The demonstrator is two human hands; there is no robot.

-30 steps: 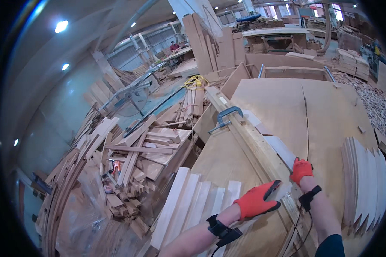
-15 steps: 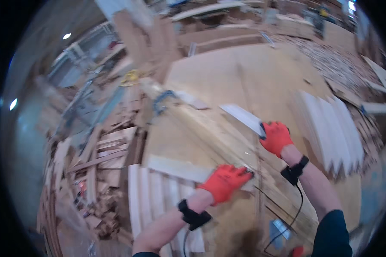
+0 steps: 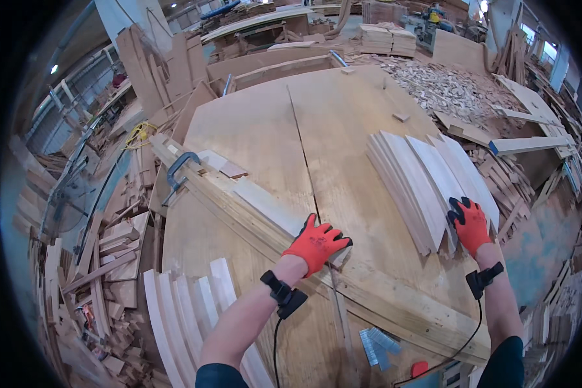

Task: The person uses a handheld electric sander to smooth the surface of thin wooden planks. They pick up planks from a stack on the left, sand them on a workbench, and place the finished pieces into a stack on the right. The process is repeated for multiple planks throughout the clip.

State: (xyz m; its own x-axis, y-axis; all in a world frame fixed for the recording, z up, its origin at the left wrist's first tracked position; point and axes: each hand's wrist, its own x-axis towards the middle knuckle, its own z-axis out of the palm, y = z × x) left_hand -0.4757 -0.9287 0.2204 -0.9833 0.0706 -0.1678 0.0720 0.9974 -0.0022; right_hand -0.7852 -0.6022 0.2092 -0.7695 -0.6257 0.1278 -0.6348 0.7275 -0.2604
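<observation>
My left hand (image 3: 317, 247), in a red glove with black fingertips, lies with its fingers apart over the near end of a pale wooden board (image 3: 265, 205). That board rests along a long timber beam (image 3: 239, 210) running slantwise across the worktable (image 3: 252, 129). My right hand (image 3: 470, 224), gloved alike, has its fingers curled over the near end of a pale board (image 3: 433, 169) in the right-hand stack. Its palm side is hidden. More curved boards (image 3: 191, 309) stand in a row by my left forearm.
A blue clamp (image 3: 180, 169) grips the beam's far end. Blue-grey staple strips (image 3: 376, 346) and a red object (image 3: 420, 368) lie near the front. Wood offcuts (image 3: 119, 258) crowd the left, with a scrap heap (image 3: 443, 87) at back right. Cables run from both wrists.
My right hand has moved right, from a board mid-table to the stack. My left hand has moved up onto the board along the beam. The head view has shifted.
</observation>
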